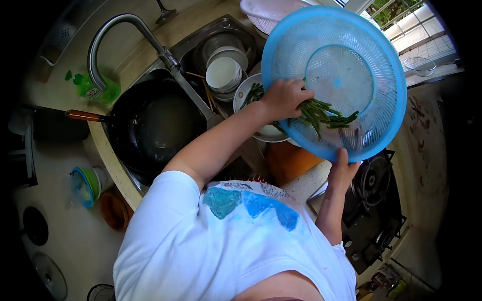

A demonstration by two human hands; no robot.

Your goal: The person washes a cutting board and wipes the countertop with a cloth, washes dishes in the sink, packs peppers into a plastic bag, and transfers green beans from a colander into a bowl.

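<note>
My left hand (285, 100) is closed around a bunch of cut green vegetable stems (319, 114), over the near left part of a blue plastic colander (396, 108). Tilted up toward me, the colander has its rim held at the bottom by my right hand (343, 173), thumb on the inner side. Some stems lie against the mesh beyond my fingers. Below my left hand, partly covered by the colander and forearm, is a white plate (271, 134) with more green stems (254, 95).
A black wok (160, 125) sits in the left sink basin under the curved faucet (133, 19). Stacked white bowls (224, 73) and chopsticks (203, 90) are in the other basin. A gas stove (374, 183) lies at right. A pink basket (266, 12) stands behind the colander.
</note>
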